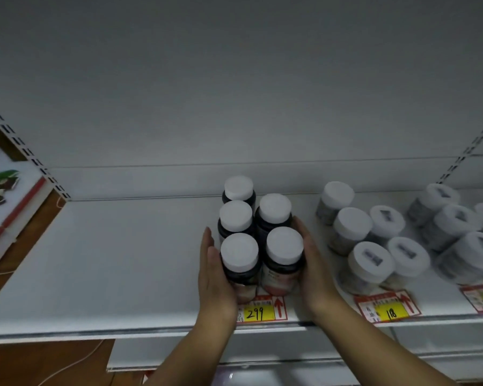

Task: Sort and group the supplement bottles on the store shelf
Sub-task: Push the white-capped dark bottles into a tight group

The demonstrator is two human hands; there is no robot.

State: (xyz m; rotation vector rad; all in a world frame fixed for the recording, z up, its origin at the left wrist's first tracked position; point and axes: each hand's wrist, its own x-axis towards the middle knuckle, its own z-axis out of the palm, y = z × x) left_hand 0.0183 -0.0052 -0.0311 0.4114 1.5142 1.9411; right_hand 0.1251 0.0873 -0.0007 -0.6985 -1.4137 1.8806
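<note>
Far left, a picture panel (3,190) leans at the shelf's end, its green-and-brown print too blurred to read. Then a wide bare stretch of white shelf (109,260), open right up to the front lip. Left hand (214,274) flat, fingers straight, pressing the side of the dark bottles (258,232); five of them, white caps, dark bodies, reddish labels unreadable, clustered two-two-one front to back, standing upright near the front edge. Below them a yellow tag (258,312) reads "299" with a red arrow. Right hand (313,263) presses the other side, fingers extended. Further right, pale jars (371,257) with white lids stand close together, tag (389,310) reading "18"
</note>
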